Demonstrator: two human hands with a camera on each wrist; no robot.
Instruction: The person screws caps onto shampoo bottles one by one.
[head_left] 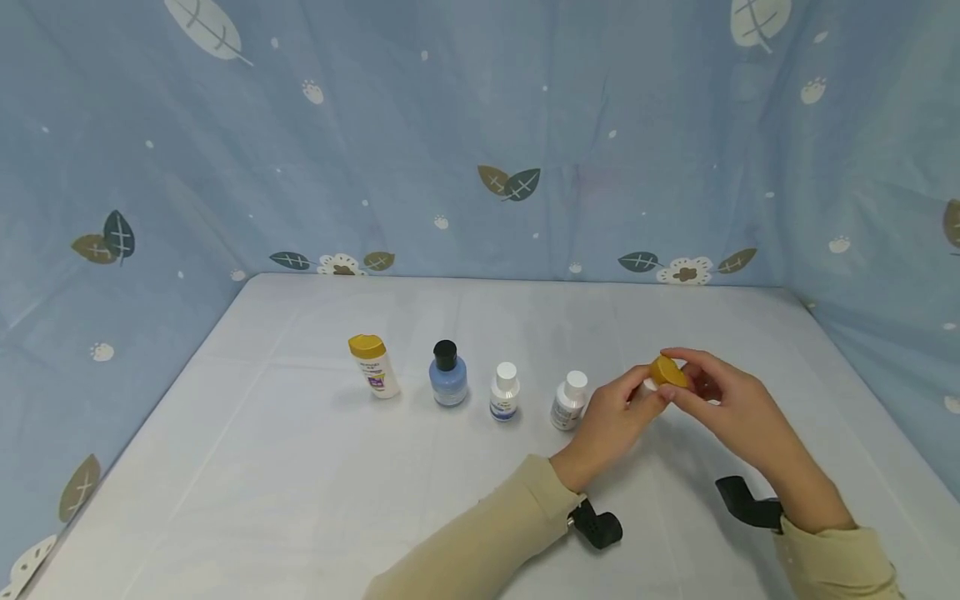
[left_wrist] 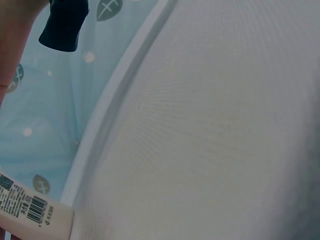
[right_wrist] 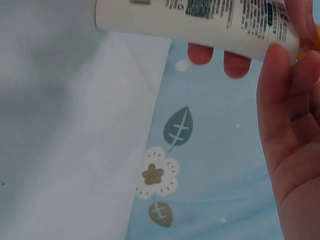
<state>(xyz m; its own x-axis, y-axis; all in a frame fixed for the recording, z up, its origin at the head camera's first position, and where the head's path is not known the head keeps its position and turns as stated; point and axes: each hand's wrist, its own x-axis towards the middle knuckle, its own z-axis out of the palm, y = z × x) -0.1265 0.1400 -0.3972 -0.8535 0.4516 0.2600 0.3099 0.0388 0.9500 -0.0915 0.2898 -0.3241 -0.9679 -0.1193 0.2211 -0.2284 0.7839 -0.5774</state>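
Observation:
Both hands hold a white lotion-type bottle [right_wrist: 155,22] with a yellow cap [head_left: 670,372], raised over the right part of the table. My left hand [head_left: 609,421] grips the body, which it mostly hides in the head view. Two of its fingertips show below the bottle in the right wrist view. My right hand [head_left: 731,408] pinches the yellow cap between thumb and fingers. Printed text and a barcode cover the bottle's side in the left wrist view, at the lower left corner. Nearest to the left hand stands a white bottle [head_left: 568,402] with a white cap.
Further left stand another white-capped bottle [head_left: 505,393], a blue bottle [head_left: 448,385] with a black cap, and a white bottle [head_left: 377,375] with a yellow cap. A white cloth covers the table [head_left: 300,500]. Blue leaf-patterned fabric [head_left: 420,167] hangs around it.

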